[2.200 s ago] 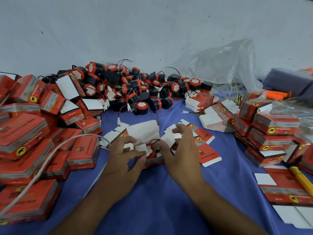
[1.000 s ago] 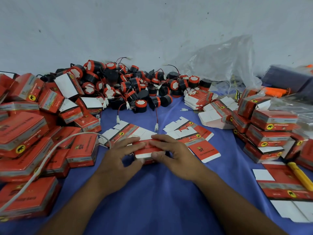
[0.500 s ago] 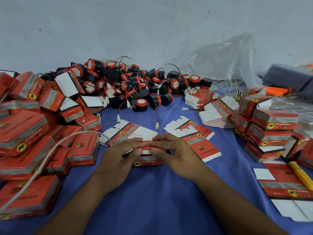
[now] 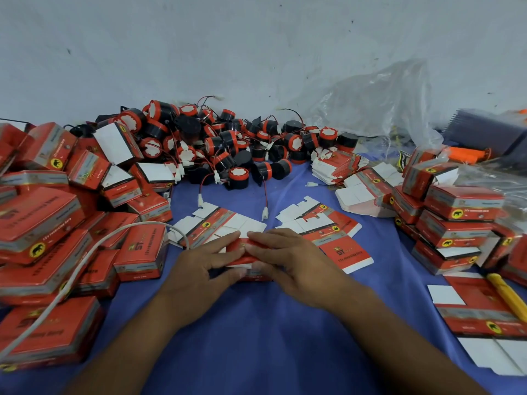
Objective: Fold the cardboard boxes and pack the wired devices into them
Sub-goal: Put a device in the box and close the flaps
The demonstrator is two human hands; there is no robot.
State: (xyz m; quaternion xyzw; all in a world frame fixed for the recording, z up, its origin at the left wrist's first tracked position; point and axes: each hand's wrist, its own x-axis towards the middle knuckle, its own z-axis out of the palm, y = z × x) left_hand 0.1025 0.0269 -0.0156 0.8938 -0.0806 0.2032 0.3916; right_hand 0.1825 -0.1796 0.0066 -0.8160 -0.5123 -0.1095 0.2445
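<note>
- Box (image 4: pixel 241 260) in front of the device pile (image 4: pixel 228 143): left hand (image 4: pixel 199 269) and right hand (image 4: pixel 288 260) pinch it, fingers atop.
- Even pressure should seat the lid flap squarely.

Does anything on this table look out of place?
A white cable is draped over the packed boxes at left, and several there lie tilted with white flaps open. Left hand and right hand grip one red box; it looks fine.
</note>
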